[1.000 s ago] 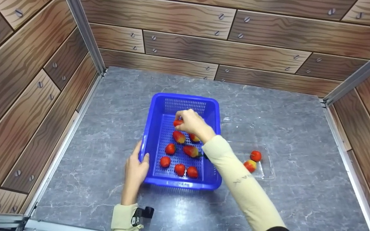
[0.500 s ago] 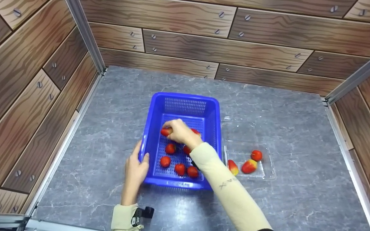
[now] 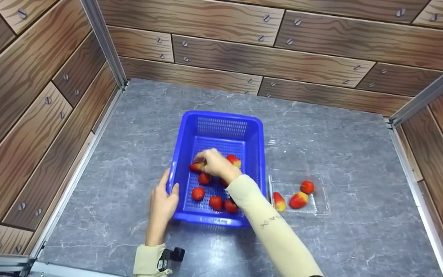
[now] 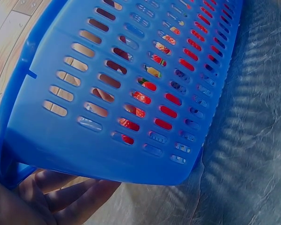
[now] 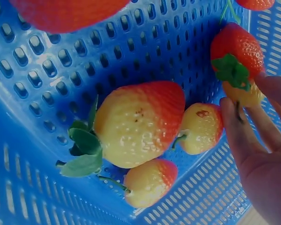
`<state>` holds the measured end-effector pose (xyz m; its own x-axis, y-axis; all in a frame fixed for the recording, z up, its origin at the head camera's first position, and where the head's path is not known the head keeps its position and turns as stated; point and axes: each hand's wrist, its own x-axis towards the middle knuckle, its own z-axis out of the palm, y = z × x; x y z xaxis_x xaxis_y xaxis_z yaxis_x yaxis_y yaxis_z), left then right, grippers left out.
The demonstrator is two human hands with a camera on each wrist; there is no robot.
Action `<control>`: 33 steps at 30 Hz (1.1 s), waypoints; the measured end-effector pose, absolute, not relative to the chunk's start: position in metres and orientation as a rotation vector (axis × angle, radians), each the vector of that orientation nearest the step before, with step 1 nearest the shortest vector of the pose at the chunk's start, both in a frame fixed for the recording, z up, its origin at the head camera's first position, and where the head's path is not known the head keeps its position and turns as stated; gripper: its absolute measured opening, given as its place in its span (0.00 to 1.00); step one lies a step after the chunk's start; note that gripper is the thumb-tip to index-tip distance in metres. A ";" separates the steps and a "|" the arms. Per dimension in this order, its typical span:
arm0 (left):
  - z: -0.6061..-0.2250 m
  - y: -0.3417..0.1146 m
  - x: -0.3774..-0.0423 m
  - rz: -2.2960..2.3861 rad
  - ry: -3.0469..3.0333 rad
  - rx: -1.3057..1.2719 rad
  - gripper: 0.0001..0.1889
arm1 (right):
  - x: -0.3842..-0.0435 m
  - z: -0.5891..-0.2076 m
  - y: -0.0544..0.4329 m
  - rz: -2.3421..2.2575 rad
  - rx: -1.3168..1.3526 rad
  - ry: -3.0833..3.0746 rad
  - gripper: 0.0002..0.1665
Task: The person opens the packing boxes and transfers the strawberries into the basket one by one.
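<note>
A blue plastic basket (image 3: 215, 221) with slotted walls stands in the middle. My left hand (image 3: 164, 202) grips its left rim, thumb over the inner side; in the left wrist view its fingers (image 4: 91, 197) lie outside the wall. My right hand (image 3: 215, 165) is inside the basket and pinches a small red-and-yellow fruit (image 3: 196, 167). In the right wrist view that fruit (image 5: 250, 96) shows its yellow end and stem at the fingertips, partly hidden by a leafy strawberry (image 5: 237, 49). A large strawberry (image 5: 138, 124) and two small yellow-red fruits (image 5: 201, 129) lie close by.
Several red fruits (image 3: 198, 194) lie in the basket's near part, and a red-yellow one (image 3: 233, 160) lies right of the hand. A clear plastic tray (image 3: 323, 206) holding three fruits (image 3: 298, 200) stands to the right. Wood-patterned panels (image 3: 214, 46) surround the grey surface.
My right hand has moved left and toward the basket's near side with a fruit in its fingers. The forearm's shift uncovers another fruit in the tray. My left hand has stayed on the rim.
</note>
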<state>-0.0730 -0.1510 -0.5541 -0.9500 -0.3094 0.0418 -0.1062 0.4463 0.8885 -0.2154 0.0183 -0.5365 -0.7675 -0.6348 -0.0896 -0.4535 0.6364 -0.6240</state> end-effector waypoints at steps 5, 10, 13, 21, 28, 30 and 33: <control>-0.554 -0.152 -0.072 -1.506 -2.507 0.366 0.29 | -0.216 -0.527 0.019 -0.861 -0.915 2.554 0.13; -0.554 -0.153 -0.073 -1.496 -2.518 0.370 0.29 | -0.218 -0.516 0.023 -0.877 -0.953 2.560 0.13; -0.554 -0.152 -0.073 -1.498 -2.522 0.366 0.29 | -0.218 -0.509 0.025 -0.875 -0.939 2.562 0.12; -0.554 -0.151 -0.074 -1.514 -2.513 0.365 0.30 | -0.216 -0.483 0.031 -0.817 -0.971 2.624 0.14; -0.554 -0.151 -0.074 -1.530 -2.517 0.385 0.31 | -0.210 -0.455 0.044 -0.713 -0.942 2.687 0.17; -0.554 -0.151 -0.074 -1.528 -2.516 0.390 0.31 | -0.208 -0.447 0.049 -0.678 -0.932 2.710 0.18; -0.554 -0.150 -0.074 -1.538 -2.511 0.383 0.30 | -0.205 -0.436 0.058 -0.634 -0.939 2.739 0.18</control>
